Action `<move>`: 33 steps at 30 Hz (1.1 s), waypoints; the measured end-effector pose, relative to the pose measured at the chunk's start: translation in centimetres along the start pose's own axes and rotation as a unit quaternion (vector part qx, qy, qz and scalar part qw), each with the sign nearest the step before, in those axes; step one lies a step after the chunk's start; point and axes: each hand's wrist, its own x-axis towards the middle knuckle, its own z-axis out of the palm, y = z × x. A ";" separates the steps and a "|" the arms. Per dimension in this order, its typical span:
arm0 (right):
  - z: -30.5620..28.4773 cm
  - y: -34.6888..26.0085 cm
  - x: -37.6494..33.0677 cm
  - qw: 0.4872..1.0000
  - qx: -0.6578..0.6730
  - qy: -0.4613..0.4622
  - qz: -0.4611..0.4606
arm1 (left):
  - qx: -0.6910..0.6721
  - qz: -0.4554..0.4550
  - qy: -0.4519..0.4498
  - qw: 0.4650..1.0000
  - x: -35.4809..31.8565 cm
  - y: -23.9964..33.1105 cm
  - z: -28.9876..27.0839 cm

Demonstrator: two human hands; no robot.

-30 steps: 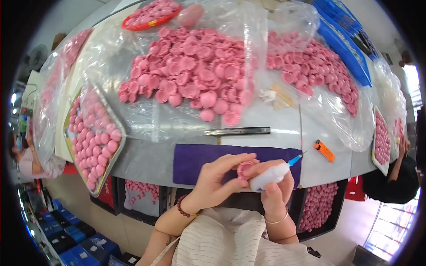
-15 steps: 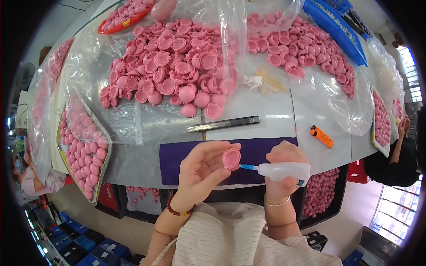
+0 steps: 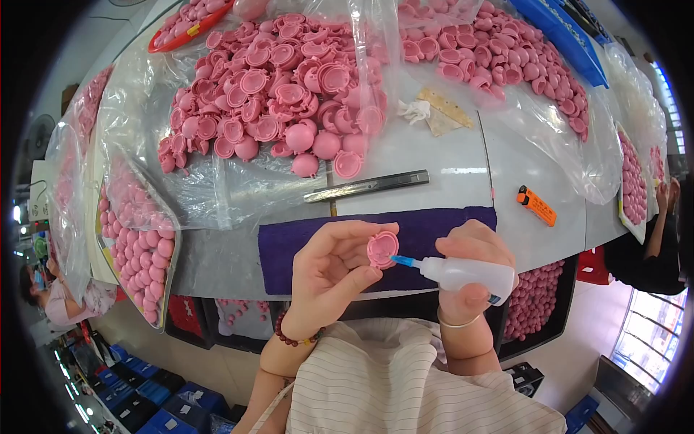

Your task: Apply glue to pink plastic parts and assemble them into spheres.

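Note:
My left hand (image 3: 334, 273) pinches a small round pink plastic shell (image 3: 382, 249) with its hollow side turned toward the right. My right hand (image 3: 471, 265) grips a small clear squeeze bottle (image 3: 466, 275) held sideways; its blue nozzle tip touches the rim of the pink shell. Both hands hover over a purple cloth (image 3: 426, 231) at the near edge of the table. Beyond the cloth lies a big heap of the same pink shells (image 3: 278, 94) on clear plastic sheet.
A metal utility knife (image 3: 366, 186) lies just past the cloth. An orange lighter (image 3: 536, 205) sits to the right. Trays of pink parts (image 3: 141, 257) flank the left and right. Another person (image 3: 650, 246) sits at the right edge, one more at the left (image 3: 50, 304).
The bottle has swung from tilted to level, and its tip has come up against the pink shell. Both hands have shifted slightly right and lower in view.

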 end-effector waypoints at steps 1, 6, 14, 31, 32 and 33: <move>0.0 0.0 -0.1 1.000 -0.006 0.006 0.004 | -0.001 0.001 -0.003 1.000 0.0 0.0 0.0; 0.6 -0.1 0.0 0.999 -0.048 0.001 0.003 | 0.007 0.005 -0.003 1.000 -0.2 -0.3 -0.2; 0.1 -0.3 -0.1 0.998 -0.056 0.023 0.029 | 0.019 0.009 -0.013 1.000 0.0 -0.2 -0.3; 0.1 -0.5 -0.8 0.994 0.039 0.096 0.029 | -0.022 0.052 0.013 0.998 -0.3 -0.7 -0.7; -0.3 0.2 -0.8 0.989 0.039 0.144 0.007 | -0.023 0.045 0.034 0.998 -0.2 -0.5 -0.5; -1.3 0.1 -0.2 0.989 -0.070 0.126 0.043 | -0.024 0.047 0.034 0.998 -0.3 -0.4 -0.4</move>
